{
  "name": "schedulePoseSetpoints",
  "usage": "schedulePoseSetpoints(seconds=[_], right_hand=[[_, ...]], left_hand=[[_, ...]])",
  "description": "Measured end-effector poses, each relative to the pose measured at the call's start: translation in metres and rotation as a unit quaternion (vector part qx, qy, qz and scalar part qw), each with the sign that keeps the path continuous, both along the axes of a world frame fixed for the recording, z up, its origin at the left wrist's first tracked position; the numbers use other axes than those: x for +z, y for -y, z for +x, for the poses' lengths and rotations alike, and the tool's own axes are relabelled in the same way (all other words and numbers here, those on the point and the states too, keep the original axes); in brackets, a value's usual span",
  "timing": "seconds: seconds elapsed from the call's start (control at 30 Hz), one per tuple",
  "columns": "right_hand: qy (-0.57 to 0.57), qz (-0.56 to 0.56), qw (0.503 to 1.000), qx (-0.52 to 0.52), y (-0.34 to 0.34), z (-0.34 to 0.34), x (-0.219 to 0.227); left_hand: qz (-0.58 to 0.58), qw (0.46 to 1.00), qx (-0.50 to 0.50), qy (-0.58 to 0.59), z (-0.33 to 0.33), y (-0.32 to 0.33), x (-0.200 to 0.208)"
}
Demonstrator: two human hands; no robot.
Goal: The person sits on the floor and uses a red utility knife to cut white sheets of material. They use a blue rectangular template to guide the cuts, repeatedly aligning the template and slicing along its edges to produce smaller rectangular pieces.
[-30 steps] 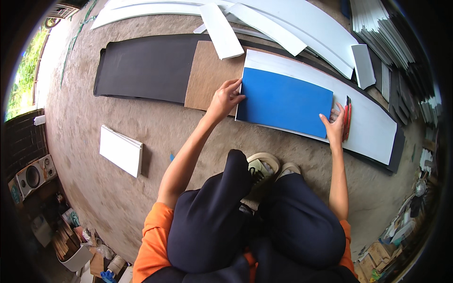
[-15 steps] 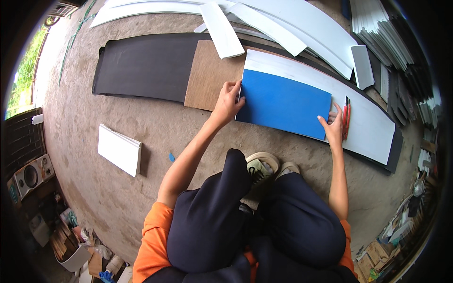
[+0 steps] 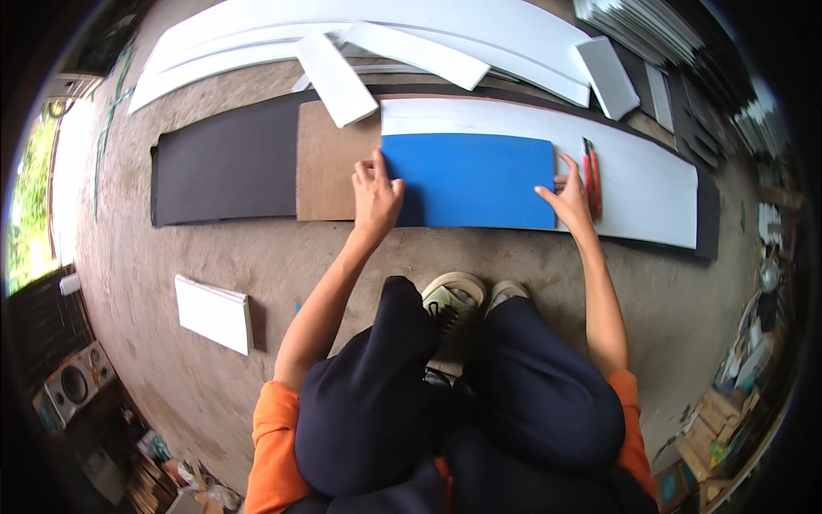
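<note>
A flat blue sheet [image 3: 471, 182] lies over a long white sheet [image 3: 651, 193], lined up near its front edge. My left hand [image 3: 377, 195] holds the blue sheet's left edge, thumb toward the blue surface and a finger stretched along the edge. At the opposite end my right hand [image 3: 568, 193] grips the right edge, thumb on top and the other fingers curled beside it. Just right of that hand lie two red-handled cutting tools [image 3: 592, 182] on the white sheet. A brown board [image 3: 321, 163] sits left of the blue sheet, on a long black sheet [image 3: 227, 167].
Long white panels [image 3: 479, 43] and loose white strips [image 3: 338, 81] lie beyond the work. A small stack of white boards [image 3: 212, 315] rests on the concrete floor [image 3: 171, 394] at left. A speaker [image 3: 73, 385] stands far left; piled scraps [image 3: 715, 424] line the right side.
My view has shifted and turned, so the sheets appear further left and more level. Both hands stay at the blue sheet's ends; my left fingers are straighter along its edge.
</note>
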State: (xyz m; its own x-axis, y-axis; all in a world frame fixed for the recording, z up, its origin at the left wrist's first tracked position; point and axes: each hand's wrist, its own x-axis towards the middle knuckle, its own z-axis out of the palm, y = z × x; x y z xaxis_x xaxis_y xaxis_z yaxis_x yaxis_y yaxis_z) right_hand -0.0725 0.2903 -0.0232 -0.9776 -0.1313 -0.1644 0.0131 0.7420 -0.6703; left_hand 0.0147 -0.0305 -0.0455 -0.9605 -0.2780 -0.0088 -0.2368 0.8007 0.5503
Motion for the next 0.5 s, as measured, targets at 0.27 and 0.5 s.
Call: schedulePoseSetpoints(seconds=[0.27,0.5], right_hand=[[0.07,-0.156,0.985,-0.022,-0.028,-0.022,-0.009],[0.069,-0.143,0.986,-0.05,-0.022,-0.017,-0.007]], left_hand=[[-0.159,0.98,-0.066,-0.104,0.002,-0.017,0.001],[-0.188,0.915,-0.357,-0.013,-0.009,-0.049,0.029]])
